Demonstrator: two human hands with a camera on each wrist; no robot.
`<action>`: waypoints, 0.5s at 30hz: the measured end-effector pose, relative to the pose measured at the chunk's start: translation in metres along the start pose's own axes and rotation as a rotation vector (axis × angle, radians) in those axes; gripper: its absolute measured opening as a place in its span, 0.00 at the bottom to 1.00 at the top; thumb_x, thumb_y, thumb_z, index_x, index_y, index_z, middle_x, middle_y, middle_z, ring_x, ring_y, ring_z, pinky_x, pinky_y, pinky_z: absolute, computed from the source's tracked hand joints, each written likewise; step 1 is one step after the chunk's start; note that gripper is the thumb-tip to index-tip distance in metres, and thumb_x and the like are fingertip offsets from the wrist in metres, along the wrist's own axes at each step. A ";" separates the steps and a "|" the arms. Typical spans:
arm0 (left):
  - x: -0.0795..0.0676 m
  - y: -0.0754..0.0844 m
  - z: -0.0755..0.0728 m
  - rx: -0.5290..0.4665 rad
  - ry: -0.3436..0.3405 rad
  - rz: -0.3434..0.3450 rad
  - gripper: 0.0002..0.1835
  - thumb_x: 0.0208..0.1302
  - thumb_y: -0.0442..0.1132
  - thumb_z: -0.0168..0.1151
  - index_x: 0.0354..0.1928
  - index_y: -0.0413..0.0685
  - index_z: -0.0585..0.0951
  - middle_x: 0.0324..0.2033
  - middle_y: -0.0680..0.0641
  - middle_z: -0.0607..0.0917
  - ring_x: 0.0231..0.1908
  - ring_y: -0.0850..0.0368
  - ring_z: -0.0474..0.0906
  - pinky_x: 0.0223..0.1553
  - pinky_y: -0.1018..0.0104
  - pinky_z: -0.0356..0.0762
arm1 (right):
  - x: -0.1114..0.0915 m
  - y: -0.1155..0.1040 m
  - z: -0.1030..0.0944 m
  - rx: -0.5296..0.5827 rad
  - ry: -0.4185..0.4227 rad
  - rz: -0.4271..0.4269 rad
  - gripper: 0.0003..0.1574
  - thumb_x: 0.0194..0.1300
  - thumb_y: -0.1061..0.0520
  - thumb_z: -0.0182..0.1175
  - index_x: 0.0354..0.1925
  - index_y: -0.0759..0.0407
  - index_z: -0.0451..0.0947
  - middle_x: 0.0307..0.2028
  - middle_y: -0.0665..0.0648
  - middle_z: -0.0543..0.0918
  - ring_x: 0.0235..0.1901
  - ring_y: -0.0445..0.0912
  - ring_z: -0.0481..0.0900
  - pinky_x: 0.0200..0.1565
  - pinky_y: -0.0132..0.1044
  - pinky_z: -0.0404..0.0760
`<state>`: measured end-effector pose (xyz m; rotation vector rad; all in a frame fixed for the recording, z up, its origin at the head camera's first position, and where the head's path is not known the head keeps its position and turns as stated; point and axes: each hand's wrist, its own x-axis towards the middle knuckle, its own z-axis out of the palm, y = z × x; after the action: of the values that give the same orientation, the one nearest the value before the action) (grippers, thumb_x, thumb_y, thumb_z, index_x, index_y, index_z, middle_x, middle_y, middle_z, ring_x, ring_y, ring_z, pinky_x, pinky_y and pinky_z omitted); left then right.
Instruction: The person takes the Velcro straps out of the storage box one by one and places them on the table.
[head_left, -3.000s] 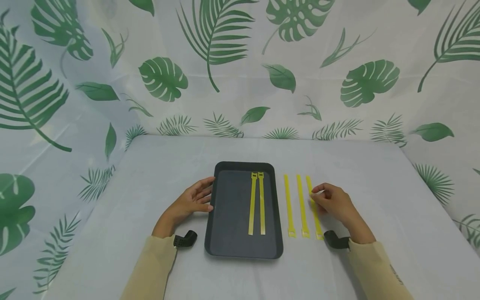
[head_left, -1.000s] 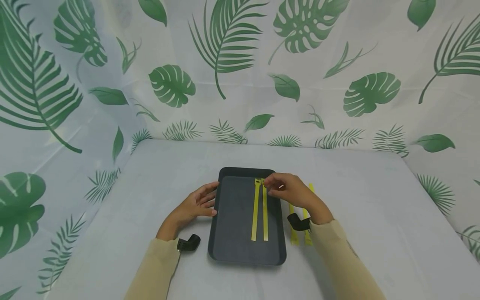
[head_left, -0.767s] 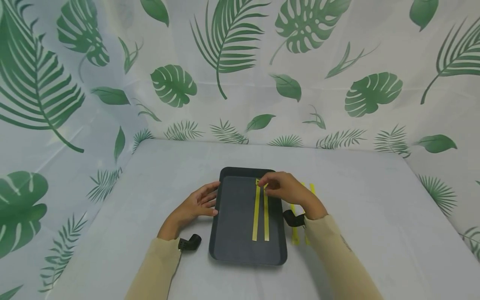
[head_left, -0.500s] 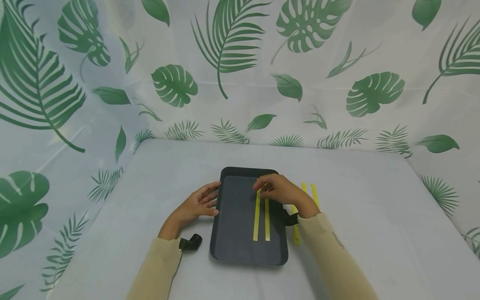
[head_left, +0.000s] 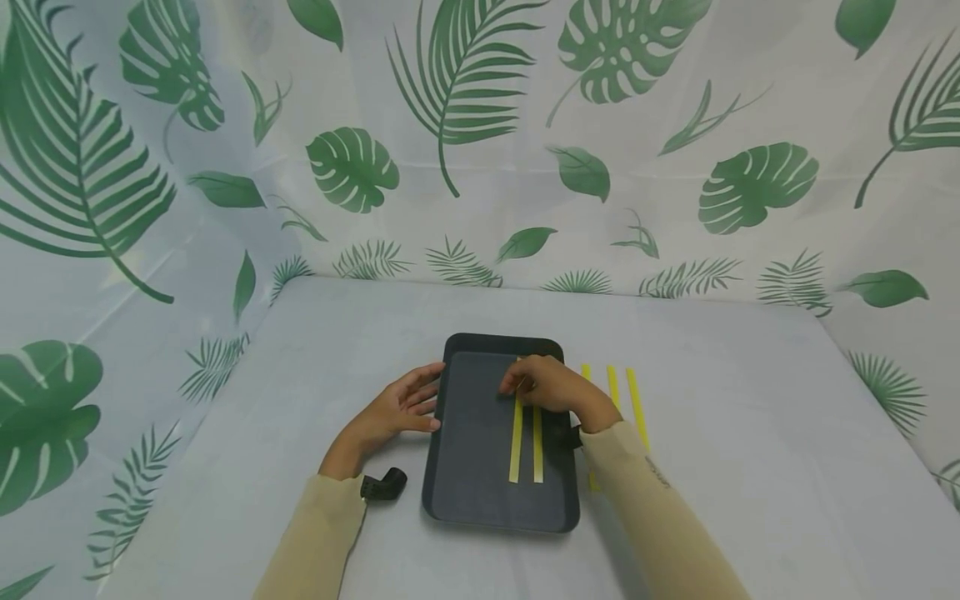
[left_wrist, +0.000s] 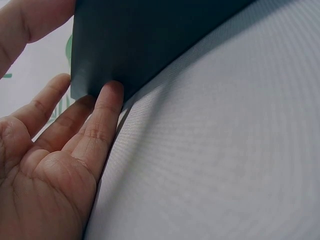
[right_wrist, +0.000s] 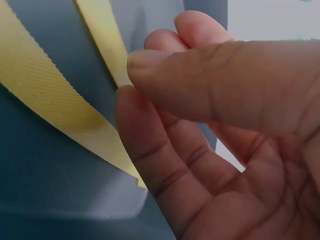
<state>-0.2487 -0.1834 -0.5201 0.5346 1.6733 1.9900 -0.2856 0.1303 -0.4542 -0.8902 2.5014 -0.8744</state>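
A dark grey tray [head_left: 472, 508] lies on the white-covered table with two yellow hook-and-loop cable ties in it. My left hand [head_left: 390, 412] rests against the tray's left side, its fingers loosely extended along the wall in the left wrist view. Over the tray's upper right, my right hand [head_left: 551, 387] brings thumb and index fingertip together at the left cable tie [head_left: 515, 450], seeming to pinch it near its far end. The right cable tie [head_left: 537, 450] passes beneath the hand. In the right wrist view, a tie [right_wrist: 102, 35] runs into the junction of the fingertips.
To the right of the tray lie three more yellow cable ties [head_left: 636, 400], partly covered by the right forearm and sleeve [head_left: 637, 483]. A leaf-patterned cloth [head_left: 480, 167] hangs behind and beside the table. A black camera mount [head_left: 386, 483] sits at the left wrist.
My right hand has moved left from the rightmost tie on the table to the ties in the tray, and its fingertips have closed in. The left hand has stayed at the tray's side.
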 end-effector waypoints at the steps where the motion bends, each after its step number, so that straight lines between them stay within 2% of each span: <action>1: 0.000 0.000 0.000 0.000 0.001 -0.001 0.57 0.62 0.26 0.76 0.86 0.35 0.51 0.85 0.32 0.52 0.82 0.32 0.53 0.72 0.64 0.74 | 0.001 0.000 0.001 -0.003 0.003 0.004 0.18 0.66 0.80 0.61 0.47 0.65 0.89 0.45 0.59 0.90 0.47 0.56 0.89 0.49 0.46 0.90; 9: 0.000 0.000 0.000 0.004 0.010 -0.004 0.56 0.62 0.26 0.76 0.86 0.35 0.51 0.84 0.32 0.53 0.82 0.32 0.53 0.73 0.63 0.74 | 0.006 -0.001 0.005 -0.034 0.020 0.008 0.22 0.58 0.84 0.59 0.38 0.62 0.86 0.38 0.55 0.89 0.39 0.47 0.85 0.41 0.40 0.85; 15: 0.001 0.000 0.000 0.001 0.011 -0.007 0.56 0.61 0.25 0.75 0.86 0.35 0.51 0.84 0.32 0.54 0.82 0.32 0.53 0.73 0.63 0.74 | 0.008 -0.002 0.007 -0.081 0.014 -0.014 0.22 0.58 0.84 0.62 0.33 0.60 0.83 0.35 0.52 0.87 0.35 0.44 0.80 0.39 0.37 0.81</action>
<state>-0.2491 -0.1831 -0.5202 0.5185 1.6807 1.9905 -0.2866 0.1209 -0.4592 -0.9313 2.5612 -0.7915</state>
